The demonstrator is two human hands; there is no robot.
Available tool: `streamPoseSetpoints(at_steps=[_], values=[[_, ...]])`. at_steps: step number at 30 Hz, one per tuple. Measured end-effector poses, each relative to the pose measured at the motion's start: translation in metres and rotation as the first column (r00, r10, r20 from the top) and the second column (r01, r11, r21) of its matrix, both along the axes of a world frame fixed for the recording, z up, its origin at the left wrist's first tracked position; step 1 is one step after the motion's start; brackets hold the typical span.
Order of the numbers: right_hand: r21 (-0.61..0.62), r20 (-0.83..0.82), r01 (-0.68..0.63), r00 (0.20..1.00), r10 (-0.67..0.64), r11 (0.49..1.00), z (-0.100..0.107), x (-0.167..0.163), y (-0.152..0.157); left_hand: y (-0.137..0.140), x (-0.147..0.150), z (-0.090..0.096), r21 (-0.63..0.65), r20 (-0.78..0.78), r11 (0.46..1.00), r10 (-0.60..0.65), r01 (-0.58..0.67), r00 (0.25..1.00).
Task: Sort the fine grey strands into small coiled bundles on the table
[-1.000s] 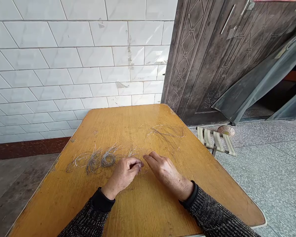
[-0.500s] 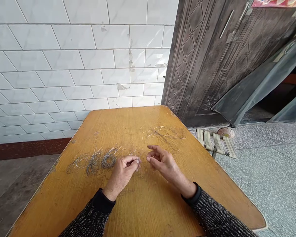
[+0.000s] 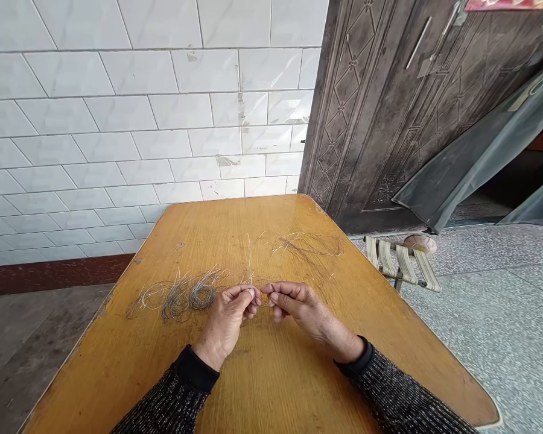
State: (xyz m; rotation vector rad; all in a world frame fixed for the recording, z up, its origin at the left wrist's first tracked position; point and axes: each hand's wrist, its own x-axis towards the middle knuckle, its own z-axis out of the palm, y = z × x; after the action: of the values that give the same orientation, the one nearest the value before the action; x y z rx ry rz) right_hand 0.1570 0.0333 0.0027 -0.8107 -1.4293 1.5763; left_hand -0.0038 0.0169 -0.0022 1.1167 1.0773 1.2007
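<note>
My left hand (image 3: pixel 228 319) pinches a thin wire (image 3: pixel 250 259) between thumb and forefinger, and one end of it sticks up away from me. Close by on the right, my right hand (image 3: pixel 305 310) has thumb and forefinger pressed together at a faint strand of the same wire. The fingertips of both hands are almost touching. To the left of my left hand lie a tight round wire coil (image 3: pixel 203 295) and looser wire bundles (image 3: pixel 175 301). Beyond my right hand, long loose wires (image 3: pixel 310 244) are spread on the table.
The hands are above a brown wooden table (image 3: pixel 271 386) that reaches a white tiled wall (image 3: pixel 172 144). At the right are a carved dark door (image 3: pixel 371 108), a grey curtain (image 3: pixel 470 157) and a folding stool (image 3: pixel 402 265) with striped straps.
My right hand has come left and down to the left hand, its spread fingers closing into a pinch. The wire end in my left hand now stands up into view.
</note>
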Motion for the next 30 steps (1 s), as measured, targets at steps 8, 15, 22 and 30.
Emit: streamPoseSetpoints(at_steps=[8,15,22,30], values=[[0.109,0.104,0.092,0.989,-0.104,0.99,-0.009,-0.001,0.01,-0.005,0.0,0.013,0.042,-0.155,0.997,-0.064,0.071,0.986],[0.42,0.273,0.136,0.924,-0.268,0.897,-0.009,0.001,0.006,-0.008,0.006,0.013,0.021,-0.243,0.992,-0.112,0.121,0.964],[0.511,0.332,0.092,0.896,-0.295,0.855,-0.006,0.004,0.004,-0.008,0.004,0.016,-0.021,-0.176,0.987,-0.16,0.159,0.971],[0.533,0.357,0.068,0.885,-0.297,0.843,-0.002,0.006,0.002,-0.005,-0.002,0.013,-0.067,-0.187,0.973,-0.229,0.22,0.955]])
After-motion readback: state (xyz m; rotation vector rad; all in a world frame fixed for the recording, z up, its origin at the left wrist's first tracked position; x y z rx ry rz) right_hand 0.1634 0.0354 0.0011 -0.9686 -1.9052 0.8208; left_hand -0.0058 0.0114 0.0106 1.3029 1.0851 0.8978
